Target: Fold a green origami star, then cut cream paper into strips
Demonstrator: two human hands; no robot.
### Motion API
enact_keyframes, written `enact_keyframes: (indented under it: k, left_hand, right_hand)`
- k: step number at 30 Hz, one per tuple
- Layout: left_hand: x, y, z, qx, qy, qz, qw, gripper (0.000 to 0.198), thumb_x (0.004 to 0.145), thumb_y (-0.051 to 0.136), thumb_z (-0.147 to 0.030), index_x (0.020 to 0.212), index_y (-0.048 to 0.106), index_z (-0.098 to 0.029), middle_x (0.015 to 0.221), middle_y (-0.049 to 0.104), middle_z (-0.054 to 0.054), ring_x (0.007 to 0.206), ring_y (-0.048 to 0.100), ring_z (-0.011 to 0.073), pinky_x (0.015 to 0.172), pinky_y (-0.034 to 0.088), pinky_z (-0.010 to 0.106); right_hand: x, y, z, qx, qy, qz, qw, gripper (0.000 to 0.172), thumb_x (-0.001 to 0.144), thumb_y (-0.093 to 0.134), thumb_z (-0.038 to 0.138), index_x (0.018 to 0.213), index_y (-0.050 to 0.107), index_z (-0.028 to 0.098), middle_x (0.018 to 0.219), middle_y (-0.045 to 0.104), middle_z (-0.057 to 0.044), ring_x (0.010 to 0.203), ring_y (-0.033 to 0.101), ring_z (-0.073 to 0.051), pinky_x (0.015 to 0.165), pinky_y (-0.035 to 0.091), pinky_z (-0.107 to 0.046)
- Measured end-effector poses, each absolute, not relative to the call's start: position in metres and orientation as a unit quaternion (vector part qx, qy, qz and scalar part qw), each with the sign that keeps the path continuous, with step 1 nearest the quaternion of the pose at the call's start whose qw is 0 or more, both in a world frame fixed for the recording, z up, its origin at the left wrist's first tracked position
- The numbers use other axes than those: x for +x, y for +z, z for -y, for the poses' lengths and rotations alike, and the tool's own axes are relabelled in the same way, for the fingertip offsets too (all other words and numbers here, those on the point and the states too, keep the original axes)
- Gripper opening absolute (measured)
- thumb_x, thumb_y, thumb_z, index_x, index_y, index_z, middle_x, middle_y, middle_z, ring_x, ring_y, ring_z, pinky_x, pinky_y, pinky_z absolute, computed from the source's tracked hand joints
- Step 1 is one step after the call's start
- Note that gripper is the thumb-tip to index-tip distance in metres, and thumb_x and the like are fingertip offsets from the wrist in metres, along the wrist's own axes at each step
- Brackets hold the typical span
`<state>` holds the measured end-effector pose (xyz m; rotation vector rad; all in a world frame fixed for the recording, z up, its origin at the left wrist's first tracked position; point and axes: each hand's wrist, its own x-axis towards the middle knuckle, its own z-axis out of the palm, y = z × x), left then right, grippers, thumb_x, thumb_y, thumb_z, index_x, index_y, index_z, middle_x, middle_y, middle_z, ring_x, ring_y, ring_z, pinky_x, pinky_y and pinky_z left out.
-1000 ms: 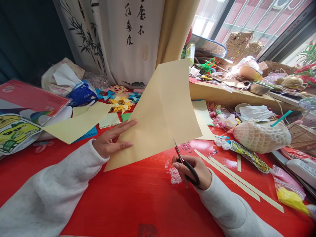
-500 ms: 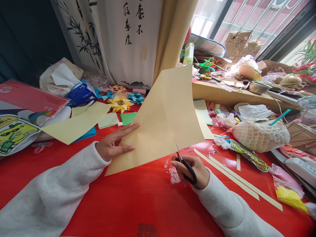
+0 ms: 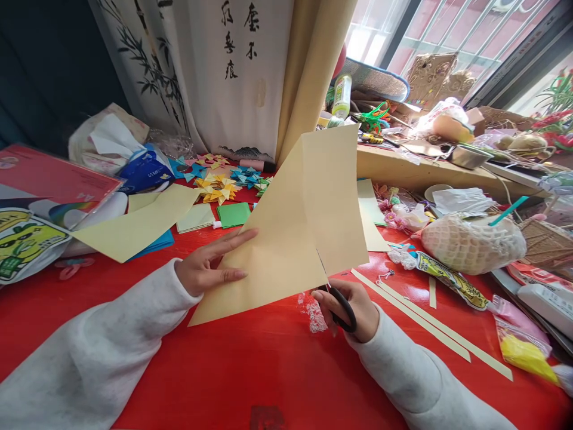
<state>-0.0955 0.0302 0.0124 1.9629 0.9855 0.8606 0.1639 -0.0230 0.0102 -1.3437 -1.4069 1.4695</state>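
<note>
A pale yellow sheet of paper [image 3: 277, 239] is raised at an angle in the middle, creased down its upper part. My left hand [image 3: 212, 266] grips its left side, thumb and forefinger lying on the front face; the other fingers are mostly hidden. My right hand [image 3: 353, 307] is closed round black-handled scissors [image 3: 344, 307]. Their blades reach up into the sheet from its lower edge, along a line where the right part of the paper stands apart from the left.
Two long paper strips [image 3: 430, 325] and a short one [image 3: 432, 292] lie on the red table [image 3: 215, 376] at right. More yellow paper [image 3: 138, 224], green squares [image 3: 233, 215] and folded paper stars [image 3: 217, 188] are at left. A netted coconut [image 3: 474, 242] with a straw stands at right.
The scissor blades have moved into the lower edge of the sheet, and a cut line shows there. The right part of the sheet now bends away from the left part.
</note>
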Motion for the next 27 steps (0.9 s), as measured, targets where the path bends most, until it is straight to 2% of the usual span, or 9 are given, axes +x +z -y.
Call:
enact_keyframes:
  k: [4,8,11,13,17,19,21,24,27]
  left_hand:
    - [-0.096,0.011,-0.033,0.746,0.338,-0.392,0.419,0.062,0.07,0.057,-0.041,0.127,0.035,-0.03,0.136,0.032,-0.002,0.125,0.026,0.024,0.099,0.032,0.034]
    - [-0.101,0.005,-0.04,0.676,0.379,-0.396,0.492,0.069,0.067,0.062,-0.036,0.129,0.032,-0.03,0.139,0.027,-0.002,0.124,0.028,0.0274,0.096,0.035,0.036]
    - [-0.101,0.002,-0.041,0.636,0.38,-0.371,0.56,0.065,0.066,0.065,-0.029,0.125,0.038,-0.031,0.139,0.027,-0.001,0.123,0.029,0.0295,0.093,0.038,0.036]
    - [-0.098,0.002,-0.039,0.614,0.376,-0.343,0.603,0.065,0.066,0.065,-0.024,0.125,0.039,-0.032,0.138,0.03,-0.001,0.123,0.029,0.0292,0.092,0.039,0.035]
    - [-0.087,0.003,-0.034,0.547,0.395,-0.306,0.672,0.099,0.061,0.068,-0.016,0.133,0.004,-0.038,0.135,0.034,0.003,0.117,0.039,0.0272,0.086,0.044,0.035]
    - [-0.083,0.003,-0.033,0.507,0.383,-0.317,0.705,0.107,0.058,0.07,-0.015,0.133,-0.003,-0.037,0.129,0.044,0.007,0.109,0.048,0.0283,0.079,0.047,0.037]
    - [-0.081,0.002,-0.034,0.475,0.341,-0.34,0.736,0.097,0.054,0.073,-0.016,0.133,0.018,-0.028,0.115,0.057,0.01,0.098,0.056,0.0294,0.074,0.049,0.038]
    - [-0.077,0.001,-0.034,0.437,0.29,-0.384,0.76,0.058,0.052,0.075,-0.02,0.106,0.056,-0.013,0.093,0.067,0.011,0.085,0.062,0.0283,0.071,0.051,0.036]
    - [-0.068,0.002,-0.03,0.407,0.274,-0.418,0.765,0.038,0.054,0.074,-0.022,0.089,0.062,-0.012,0.088,0.068,0.01,0.081,0.063,0.0264,0.073,0.051,0.037]
  right_hand:
    - [0.164,0.011,0.023,-0.493,0.603,0.526,0.341,0.032,0.069,0.059,0.044,0.067,0.051,0.014,0.034,0.045,0.005,0.031,0.04,-0.006,0.037,0.032,-0.02]
    - [0.166,0.007,0.02,-0.437,0.641,0.528,0.345,0.042,0.068,0.059,0.048,0.09,0.047,0.015,0.064,0.057,-0.003,0.048,0.054,-0.012,0.034,0.038,-0.019]
    - [0.171,0.0,0.015,-0.418,0.604,0.498,0.461,0.038,0.069,0.057,0.046,0.095,0.045,0.021,0.086,0.056,-0.006,0.074,0.057,-0.017,0.043,0.051,-0.025]
    - [0.175,-0.004,0.012,-0.425,0.543,0.475,0.547,0.029,0.07,0.057,0.042,0.092,0.048,0.024,0.084,0.053,-0.003,0.082,0.055,-0.018,0.052,0.055,-0.033]
    - [0.182,-0.004,0.009,-0.439,0.425,0.503,0.611,0.012,0.066,0.063,0.031,0.073,0.055,0.024,0.069,0.044,0.0,0.068,0.051,-0.014,0.06,0.057,-0.035]
    - [0.182,0.0,0.009,-0.45,0.423,0.489,0.616,0.013,0.063,0.065,0.027,0.07,0.055,0.022,0.071,0.043,0.0,0.064,0.051,-0.012,0.058,0.057,-0.034]
    - [0.18,0.003,0.009,-0.461,0.453,0.442,0.622,0.017,0.062,0.065,0.024,0.073,0.052,0.022,0.072,0.044,0.001,0.063,0.052,-0.012,0.054,0.057,-0.031]
    - [0.176,0.004,0.008,-0.461,0.503,0.381,0.624,0.028,0.059,0.066,0.018,0.081,0.048,0.023,0.069,0.045,0.004,0.06,0.053,-0.009,0.05,0.057,-0.026]
    - [0.175,0.004,0.007,-0.449,0.532,0.386,0.606,0.037,0.058,0.067,0.017,0.086,0.043,0.023,0.067,0.05,0.006,0.06,0.055,-0.009,0.048,0.055,-0.023]
